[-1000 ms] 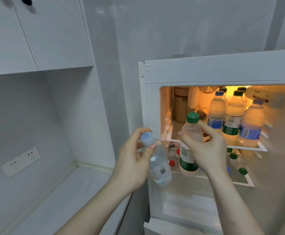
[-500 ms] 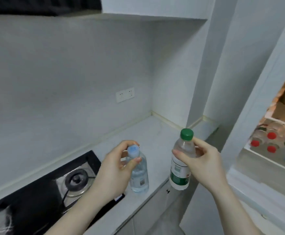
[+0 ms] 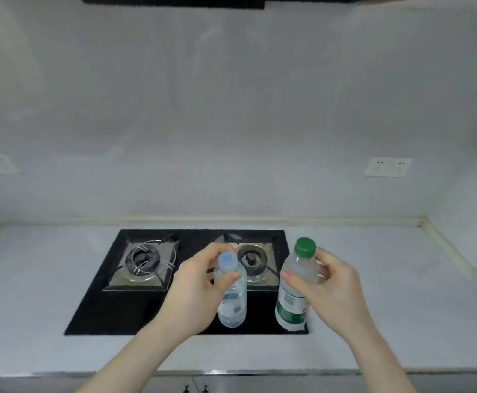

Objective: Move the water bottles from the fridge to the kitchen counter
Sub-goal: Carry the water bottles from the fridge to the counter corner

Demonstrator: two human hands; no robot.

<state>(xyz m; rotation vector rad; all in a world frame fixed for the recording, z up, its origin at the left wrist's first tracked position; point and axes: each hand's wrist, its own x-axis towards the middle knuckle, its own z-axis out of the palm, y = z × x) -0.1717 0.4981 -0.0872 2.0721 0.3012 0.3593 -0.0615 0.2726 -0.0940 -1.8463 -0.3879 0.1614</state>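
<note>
Left hand (image 3: pixel 194 293) grips the blue-capped bottle (image 3: pixel 231 296), right hand (image 3: pixel 330 293) the green-capped bottle (image 3: pixel 295 290), fingers clamped, both over the hob's (image 3: pixel 112 307) front edge; bare surface (image 3: pixel 387 293) at three o'clock.

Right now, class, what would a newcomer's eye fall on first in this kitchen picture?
Two hands, each holding a water bottle above the stove: the left hand grips the blue-capped bottle, the right hand the green-capped bottle. Beneath them lies the black two-burner gas hob, set into the pale counter.
</note>
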